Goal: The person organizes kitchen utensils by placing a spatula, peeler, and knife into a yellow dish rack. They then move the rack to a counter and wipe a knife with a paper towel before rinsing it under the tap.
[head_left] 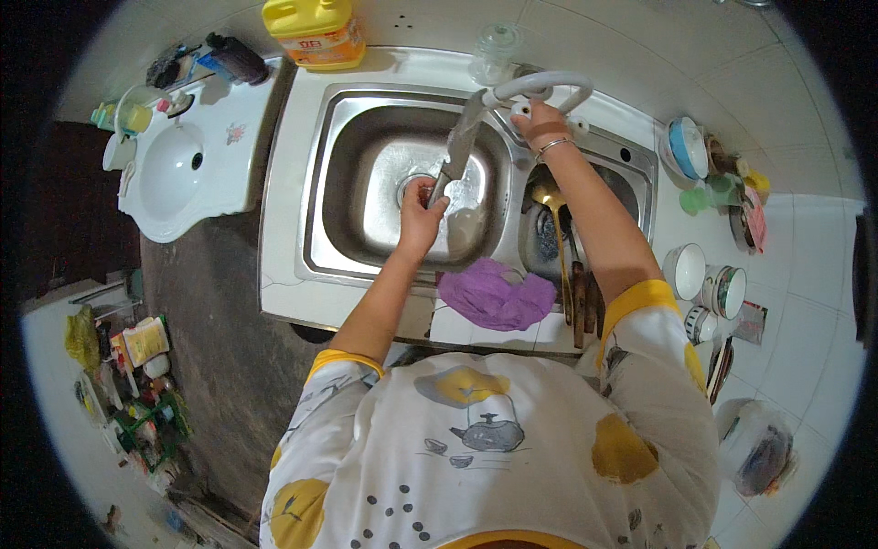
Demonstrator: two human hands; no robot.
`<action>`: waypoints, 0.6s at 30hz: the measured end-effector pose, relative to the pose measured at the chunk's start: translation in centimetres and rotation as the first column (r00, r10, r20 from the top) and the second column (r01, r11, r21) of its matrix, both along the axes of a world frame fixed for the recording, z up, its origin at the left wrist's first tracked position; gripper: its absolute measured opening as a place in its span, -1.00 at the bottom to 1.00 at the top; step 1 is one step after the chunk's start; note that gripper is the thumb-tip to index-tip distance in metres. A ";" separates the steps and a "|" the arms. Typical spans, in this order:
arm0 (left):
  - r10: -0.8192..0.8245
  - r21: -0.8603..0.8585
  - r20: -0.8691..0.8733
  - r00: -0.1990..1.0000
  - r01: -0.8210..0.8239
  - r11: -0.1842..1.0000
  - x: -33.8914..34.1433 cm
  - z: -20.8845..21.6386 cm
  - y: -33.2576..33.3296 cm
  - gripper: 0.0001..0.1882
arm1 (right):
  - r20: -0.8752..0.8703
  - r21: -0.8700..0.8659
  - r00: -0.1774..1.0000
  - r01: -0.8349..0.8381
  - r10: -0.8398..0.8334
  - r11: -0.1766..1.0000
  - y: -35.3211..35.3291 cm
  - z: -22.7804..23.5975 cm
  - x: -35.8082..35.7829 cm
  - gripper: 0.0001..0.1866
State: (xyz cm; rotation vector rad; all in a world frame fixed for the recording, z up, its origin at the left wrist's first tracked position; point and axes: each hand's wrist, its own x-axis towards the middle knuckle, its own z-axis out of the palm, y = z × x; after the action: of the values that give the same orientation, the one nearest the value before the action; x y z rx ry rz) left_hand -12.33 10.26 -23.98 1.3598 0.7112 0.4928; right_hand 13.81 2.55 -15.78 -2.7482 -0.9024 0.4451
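My left hand is low in the left sink basin, its fingers closed on a narrow grey-brown object. Its kind is hard to make out, though it looks like a knife. A pale, shiny streak, apparently running water, slants from the spout of the white faucet down to it. My right hand reaches over the smaller right basin and grips the faucet's knob. My right fingers are partly hidden.
A purple cloth lies on the sink's front edge. A ladle and other long-handled utensils lean across the right basin. Bowls stand at the right. A yellow jug and a glass jar stand behind; a white washbasin is left.
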 end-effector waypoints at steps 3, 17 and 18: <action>-0.003 -0.040 -0.091 0.996 -0.001 0.999 -0.1 1.5 0.0 -0.64 | 0.012 0.103 0.999 -0.044 0.043 0.994 -1.7 -1.7 0.4 -0.44; -0.104 -0.220 -0.218 0.970 0.055 0.974 -2.5 -1.6 0.6 -0.67 | -0.253 -0.514 0.824 -0.558 0.507 0.651 -14.4 -8.7 -9.2 -0.75; -0.120 -0.225 -0.195 0.974 0.074 0.972 -2.2 -1.2 0.7 -0.67 | -0.283 -0.596 0.776 -0.603 0.564 0.530 -13.7 -8.6 -9.9 -0.74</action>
State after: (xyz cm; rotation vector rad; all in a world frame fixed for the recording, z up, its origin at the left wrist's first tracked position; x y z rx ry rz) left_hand -14.56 10.92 -25.16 1.2438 0.8384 0.1893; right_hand 3.95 -11.11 -24.43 -2.8791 -2.0154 1.1626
